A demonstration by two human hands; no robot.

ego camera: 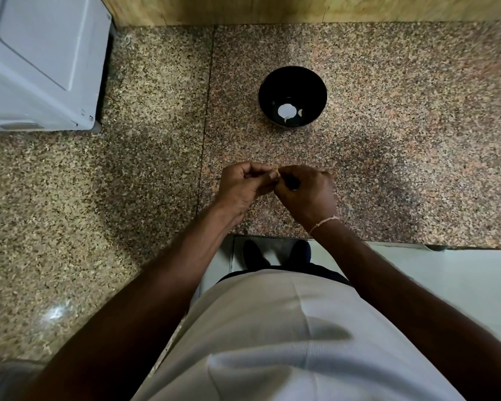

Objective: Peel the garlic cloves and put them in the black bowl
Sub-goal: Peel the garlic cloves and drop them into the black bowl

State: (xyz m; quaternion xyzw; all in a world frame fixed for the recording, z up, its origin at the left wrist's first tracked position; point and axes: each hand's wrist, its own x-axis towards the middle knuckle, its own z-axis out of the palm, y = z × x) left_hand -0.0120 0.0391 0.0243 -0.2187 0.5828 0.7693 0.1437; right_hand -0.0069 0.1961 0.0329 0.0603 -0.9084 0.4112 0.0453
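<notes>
Both hands meet over counter (417,169). Left hand (243,186) and right hand (307,192) curled, pinching one clove (276,173) between fingertips. Bowl (292,82) at 12 o'clock, apart, holds pale peeled pieces (287,111).

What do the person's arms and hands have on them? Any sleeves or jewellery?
Both arms are bare, with no sleeves in view. The right hand has a thin pale string bracelet at its wrist. The left hand wears nothing.

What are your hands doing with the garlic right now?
Both hands, left and right, pinch one garlic clove over the counter. Bowl beyond them, white pieces inside. Nothing in between.
</notes>
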